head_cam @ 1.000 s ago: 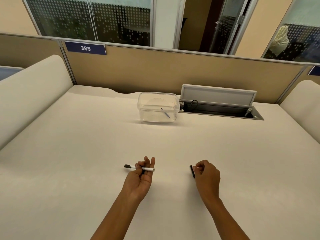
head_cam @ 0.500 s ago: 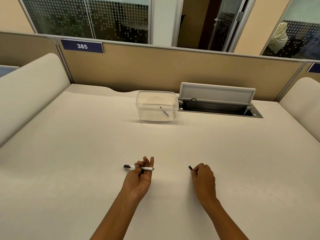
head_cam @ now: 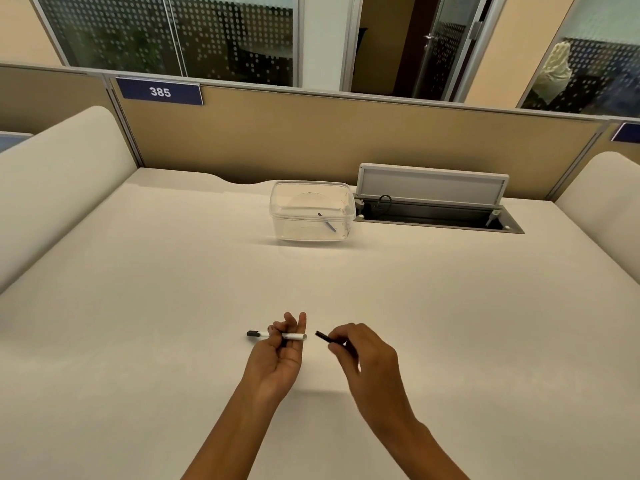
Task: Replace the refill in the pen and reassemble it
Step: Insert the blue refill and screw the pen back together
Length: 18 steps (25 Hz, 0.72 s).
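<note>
Low in the middle of the frame, the white pen barrel (head_cam: 289,336) lies level across the fingers of the left hand (head_cam: 277,362), which are closed around its middle. Its black end (head_cam: 254,333) points toward the left of the frame and its open white end toward the right. Just to the right of that open end, apart from it by a small gap, sits the tip of a short black pen piece (head_cam: 323,337); the right hand (head_cam: 367,358) has it pinched between thumb and fingertips, tilted so its free end aims up and left at the barrel. Whether this piece is a cap or another section cannot be told.

Both hands hover above the pale surface (head_cam: 138,341), forearms entering from the bottom edge.

Farther up, near the centre of the frame, a clear plastic container (head_cam: 311,211) stands on the surface with a thin blue refill (head_cam: 326,222) lying slanted inside it. Just beside the container on the right, a cable tray (head_cam: 436,216) is sunk into the surface, its grey lid (head_cam: 433,183) raised. Behind runs a tan partition (head_cam: 311,133), with a blue label reading 385 (head_cam: 160,92) at the upper left.
</note>
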Motion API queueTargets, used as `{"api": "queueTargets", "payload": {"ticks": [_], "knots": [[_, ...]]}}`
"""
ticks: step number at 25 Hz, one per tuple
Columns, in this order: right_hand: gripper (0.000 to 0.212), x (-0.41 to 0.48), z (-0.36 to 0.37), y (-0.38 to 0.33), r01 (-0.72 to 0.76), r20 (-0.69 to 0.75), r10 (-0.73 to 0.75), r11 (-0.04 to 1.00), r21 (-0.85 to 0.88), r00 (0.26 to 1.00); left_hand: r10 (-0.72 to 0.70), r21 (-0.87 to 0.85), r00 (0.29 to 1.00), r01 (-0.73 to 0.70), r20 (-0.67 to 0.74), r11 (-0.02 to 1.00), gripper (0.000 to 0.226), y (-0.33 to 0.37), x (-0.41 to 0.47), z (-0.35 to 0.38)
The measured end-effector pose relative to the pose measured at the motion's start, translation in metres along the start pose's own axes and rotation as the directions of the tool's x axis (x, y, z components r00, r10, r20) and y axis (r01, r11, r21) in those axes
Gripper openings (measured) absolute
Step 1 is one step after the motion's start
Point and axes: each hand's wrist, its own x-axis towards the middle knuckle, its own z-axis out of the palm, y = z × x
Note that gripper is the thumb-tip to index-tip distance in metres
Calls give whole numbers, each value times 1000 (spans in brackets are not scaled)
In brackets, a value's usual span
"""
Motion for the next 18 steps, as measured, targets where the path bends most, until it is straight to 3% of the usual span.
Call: {"api": "queueTargets", "payload": {"ticks": [7,14,18], "knots": [[6,-3,7,-8,45,8,-45,999,0,999,20,45,1000,-20,2,999,22,-3,4,-2],[12,-4,9,-8,125,42,-120,980,-154,992,166,190,982,-180,90,965,28,-5,7,-6],[10,-3,11,-11,60,-2,-60,995,-77,998,235,226,961,-264,146,938,29,-4,7,-7]]}}
